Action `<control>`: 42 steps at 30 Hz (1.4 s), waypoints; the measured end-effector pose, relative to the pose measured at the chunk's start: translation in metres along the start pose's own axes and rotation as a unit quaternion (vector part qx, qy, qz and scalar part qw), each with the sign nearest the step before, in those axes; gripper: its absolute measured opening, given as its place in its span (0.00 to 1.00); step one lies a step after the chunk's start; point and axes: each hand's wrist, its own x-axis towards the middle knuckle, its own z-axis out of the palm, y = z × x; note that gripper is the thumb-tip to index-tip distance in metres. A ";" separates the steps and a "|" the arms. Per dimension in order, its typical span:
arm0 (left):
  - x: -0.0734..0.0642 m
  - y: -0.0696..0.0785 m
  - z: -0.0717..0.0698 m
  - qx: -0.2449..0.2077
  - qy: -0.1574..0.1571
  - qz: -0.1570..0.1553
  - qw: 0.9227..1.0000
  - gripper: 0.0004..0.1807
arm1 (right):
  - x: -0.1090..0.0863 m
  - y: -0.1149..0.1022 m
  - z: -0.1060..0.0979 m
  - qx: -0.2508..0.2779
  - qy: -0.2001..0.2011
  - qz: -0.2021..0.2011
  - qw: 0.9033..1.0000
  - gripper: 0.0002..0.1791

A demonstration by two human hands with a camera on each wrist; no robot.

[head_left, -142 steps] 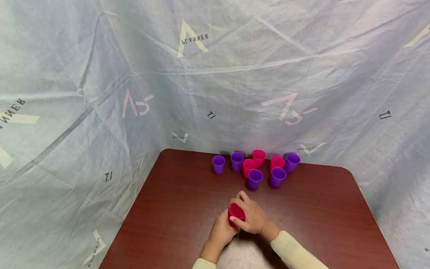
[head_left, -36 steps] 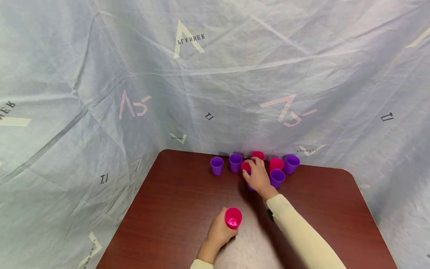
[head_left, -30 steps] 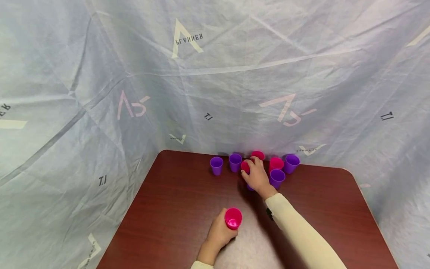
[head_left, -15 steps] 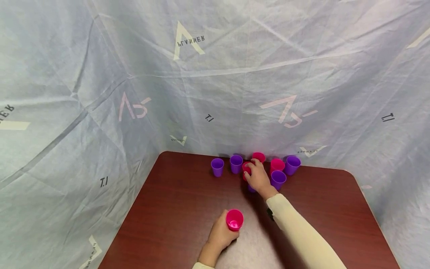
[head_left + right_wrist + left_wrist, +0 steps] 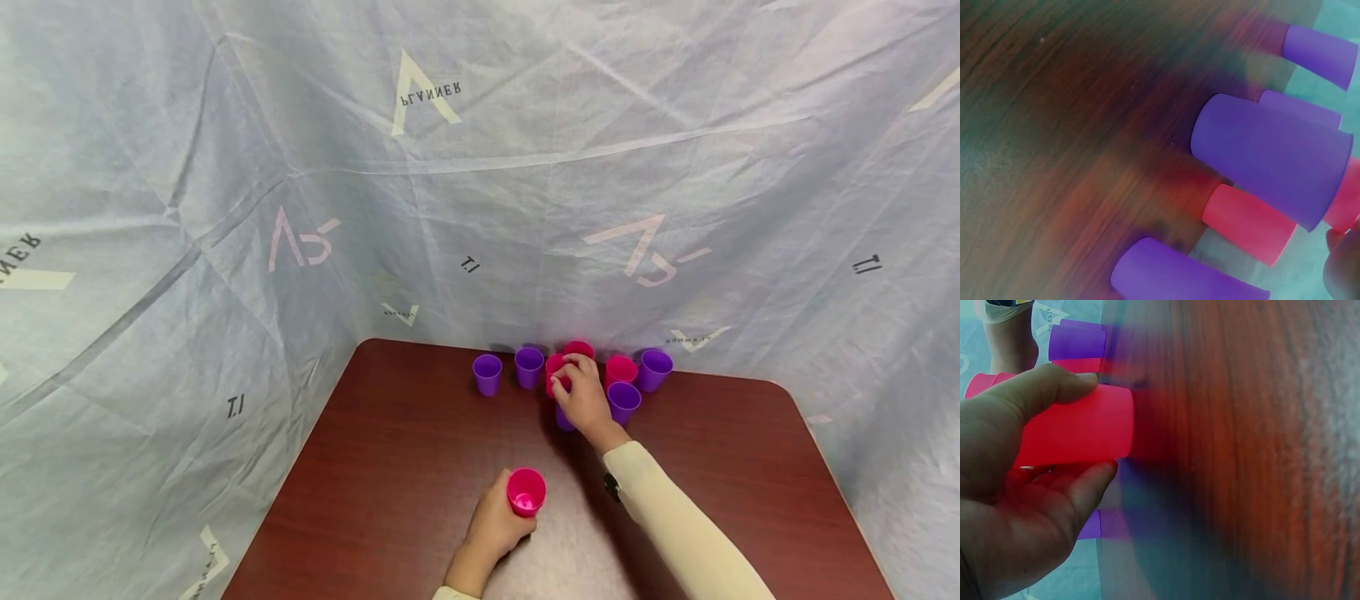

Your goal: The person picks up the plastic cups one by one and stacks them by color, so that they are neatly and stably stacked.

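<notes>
Left hand (image 5: 495,517) curled round a pink cup (image 5: 527,493) at lower centre, a double rim (image 5: 984,381) suggesting one already nested inside; my right hand (image 5: 587,402) is at another pink cup (image 5: 552,375) right of centre, whether gripping I cannot tell. Two further pink cups (image 5: 621,369) and five purple cups (image 5: 487,377) stand unstacked.

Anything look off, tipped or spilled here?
Nothing stands out. The clearly visible cups on the table look upright; the pink cup in the left hand is mouth-up. No spill or damage visible, though the right hand partly hides some.
</notes>
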 end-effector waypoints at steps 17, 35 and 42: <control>0.001 -0.001 0.001 0.004 -0.001 -0.002 1.000 0.33 | -0.017 -0.007 -0.008 0.078 0.093 -0.081 0.989 0.06; 0.000 -0.002 0.001 0.006 -0.001 0.001 1.000 0.33 | -0.038 -0.018 -0.017 0.102 0.091 -0.105 0.985 0.14; 0.000 -0.002 0.001 0.006 0.002 0.007 1.000 0.32 | -0.045 -0.026 -0.020 0.092 0.084 -0.091 0.988 0.14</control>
